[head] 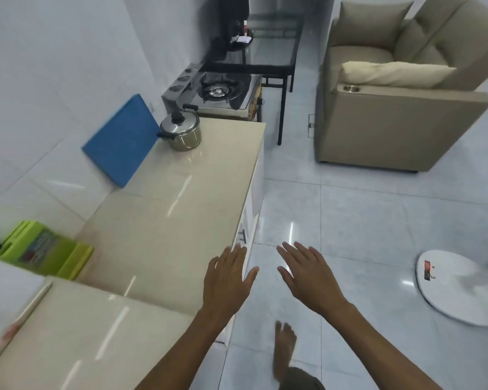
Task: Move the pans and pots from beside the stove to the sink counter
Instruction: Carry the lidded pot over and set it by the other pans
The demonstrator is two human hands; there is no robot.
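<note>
A bare foot stands on the tiled floor at the bottom of the view. Above it both hands are stretched forward, palms down, fingers spread wide, holding nothing. The left hand hovers over the counter's front edge; the right hand is out over the floor, just beside the left and not touching it. At the counter's near left edge, against the wall, sits a green box, blurred. To the right on the floor lies a white round base. Farther along the back edge a blue board leans on the wall. Just beside it, in the far corner of the counter, stands a steel pot with its lid on and black handles, well apart from both hands. Beyond the counter's far end is the stove, its burner bare, then a dark glass table. Across the floor to the right stands a beige armchair.
</note>
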